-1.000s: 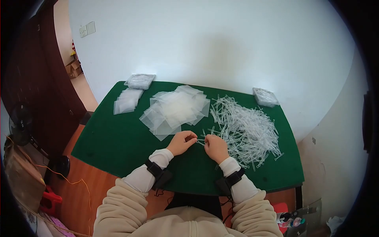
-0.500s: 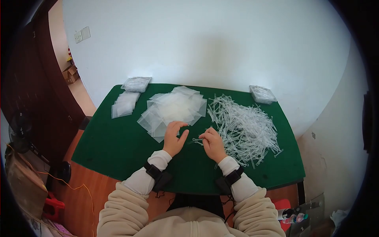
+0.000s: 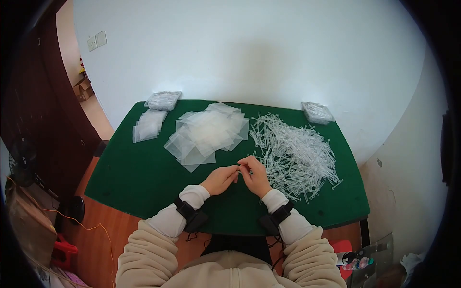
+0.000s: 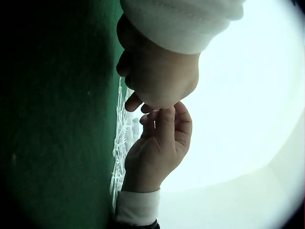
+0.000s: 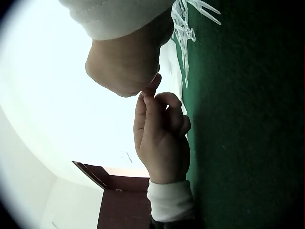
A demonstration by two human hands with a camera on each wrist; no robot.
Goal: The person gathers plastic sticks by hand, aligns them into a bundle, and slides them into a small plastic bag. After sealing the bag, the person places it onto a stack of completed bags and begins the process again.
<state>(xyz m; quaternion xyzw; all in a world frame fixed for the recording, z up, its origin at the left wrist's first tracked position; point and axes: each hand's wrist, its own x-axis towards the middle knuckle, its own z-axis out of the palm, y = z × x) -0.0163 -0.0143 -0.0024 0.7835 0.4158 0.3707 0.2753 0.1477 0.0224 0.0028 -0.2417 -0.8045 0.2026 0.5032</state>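
Above the green table (image 3: 144, 182), the left hand (image 3: 219, 180) and right hand (image 3: 255, 176) meet at their fingertips, left of a heap of clear plastic sticks (image 3: 300, 156). In the right wrist view, the left hand (image 5: 164, 138) pinches the end of a small clear piece (image 5: 142, 94) between thumb and finger, against the right hand (image 5: 126, 62). The left wrist view shows the right hand (image 4: 155, 152) with thumb and fingers bent together around a thin clear sliver (image 4: 155, 124); most of it is hidden. The left hand (image 4: 159, 71) covers the contact point there.
Loose clear bags (image 3: 209, 132) lie spread at the middle back. Smaller overlapping bags (image 3: 148, 126) and a filled packet stack (image 3: 163, 100) are at the back left. Another filled stack (image 3: 317, 113) stands at the back right, near the wall (image 3: 249, 53).
Half a second ago the left hand was apart from the right with its fingers spread; it has come back to the right hand's fingertips. The head view has shifted slightly.
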